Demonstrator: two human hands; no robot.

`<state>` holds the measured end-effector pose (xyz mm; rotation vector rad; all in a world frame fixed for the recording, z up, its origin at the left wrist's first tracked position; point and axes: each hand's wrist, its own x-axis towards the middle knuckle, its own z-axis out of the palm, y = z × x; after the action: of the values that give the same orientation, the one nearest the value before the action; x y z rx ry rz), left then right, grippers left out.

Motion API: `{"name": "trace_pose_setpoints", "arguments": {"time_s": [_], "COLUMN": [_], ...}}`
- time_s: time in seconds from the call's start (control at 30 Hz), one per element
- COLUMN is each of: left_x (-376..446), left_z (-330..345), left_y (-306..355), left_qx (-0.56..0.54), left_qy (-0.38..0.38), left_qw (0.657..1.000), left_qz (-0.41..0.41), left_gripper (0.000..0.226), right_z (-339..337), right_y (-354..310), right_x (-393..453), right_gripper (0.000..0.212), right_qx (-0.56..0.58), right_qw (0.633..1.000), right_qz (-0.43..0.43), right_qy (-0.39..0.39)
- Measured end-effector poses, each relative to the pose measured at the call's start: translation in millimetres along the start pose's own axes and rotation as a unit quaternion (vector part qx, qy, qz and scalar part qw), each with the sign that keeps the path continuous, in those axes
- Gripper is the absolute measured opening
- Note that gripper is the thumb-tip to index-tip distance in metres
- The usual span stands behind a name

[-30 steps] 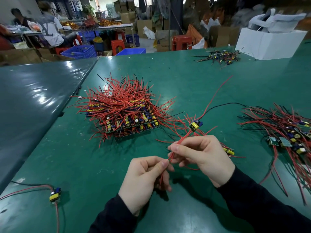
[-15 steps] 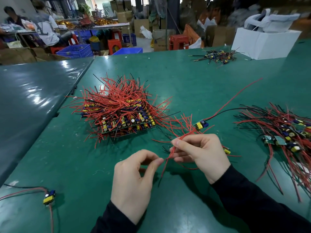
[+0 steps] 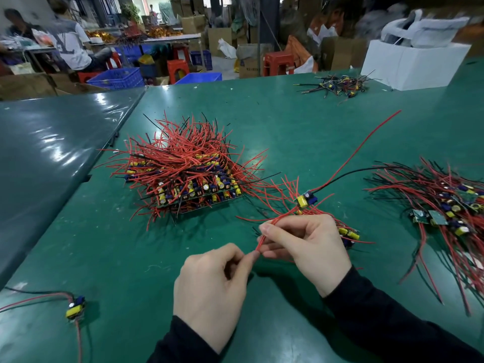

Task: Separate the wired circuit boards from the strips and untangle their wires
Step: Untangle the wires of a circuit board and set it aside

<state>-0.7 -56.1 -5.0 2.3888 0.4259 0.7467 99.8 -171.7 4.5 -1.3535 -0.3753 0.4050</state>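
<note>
Two hands are at work near the middle of the green table point(image 3: 262, 113). The right hand point(image 3: 306, 247) is curled around a small bunch of red wires point(image 3: 264, 235), which are pinched between thumb and forefinger; the left hand point(image 3: 212, 286) pinches the near end of one of those wires at its fingertips point(image 3: 252, 255). The bunch appears to be held fast on one side so that a single strand can be drawn free on the other — a judgement from the grip, not something shown.

Just beyond the right hand, a small circuit board point(image 3: 306, 200) with a yellow component hangs on those wires, a long red lead and a black one trailing far and to the right. More yellow parts point(image 3: 349, 233) show behind the right hand; whether they are gripped cannot be told.

To the far left lies the big tangled heap point(image 3: 183, 166), its boards seemingly attached in strips at the near edge. At the right a looser pile point(image 3: 445, 203) is spread, presumably finished pieces kept apart from the heap. One lone board point(image 3: 75, 307) lies at the near left, and a small bundle point(image 3: 337, 86) beside a white box point(image 3: 413, 65) at the far edge.
</note>
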Motion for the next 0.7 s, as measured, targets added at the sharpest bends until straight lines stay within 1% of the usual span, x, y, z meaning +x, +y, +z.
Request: {"name": "trace_pose_setpoints", "arguments": {"time_s": [0.1,0.2,0.3,0.4,0.47,0.53,0.63,0.67,0.7], "left_x": [4,7,7,7,8,9,12,13,14], "left_z": [0,-3,-2,1,1,-3,-9,-11,-12], "left_y": [-1,-1,-1,-3,-3,-2,0,0,-2], "left_qx": [-0.066,-0.146,-0.17,-0.192,-0.228,-0.281,-0.355,-0.354,-0.339], "left_qy": [-0.016,-0.029,-0.035,-0.04,-0.048,-0.071,-0.149,-0.166,-0.169], "left_qw": [0.997,0.986,0.982,0.975,0.967,0.951,0.916,0.914,0.92], "left_qz": [-0.044,-0.069,-0.074,-0.101,-0.107,-0.105,-0.116,-0.109,-0.097], "left_gripper": [0.039,0.036,0.036,0.041,0.04,0.039,0.035,0.034,0.032], "right_z": [3,6,7,9,9,7,2,0,-1], "right_y": [2,2,2,2,-1,-7,-12,-13,-13], "right_x": [-4,-7,-7,-10,-9,-7,-1,0,0], "right_gripper": [0.017,0.015,0.014,0.012,0.01,0.012,0.009,0.009,0.009], "right_qx": [0.002,0.01,0.018,-0.005,0.004,0.023,0.038,0.04,0.04], "right_qw": [1.0,0.998,0.997,0.996,0.996,0.996,0.997,0.997,0.998], "right_qz": [-0.029,-0.067,-0.078,-0.093,-0.094,-0.09,-0.071,-0.059,-0.047], "right_qy": [-0.007,-0.001,0.002,0.002,0.004,0.007,0.003,0.001,-0.004]}}
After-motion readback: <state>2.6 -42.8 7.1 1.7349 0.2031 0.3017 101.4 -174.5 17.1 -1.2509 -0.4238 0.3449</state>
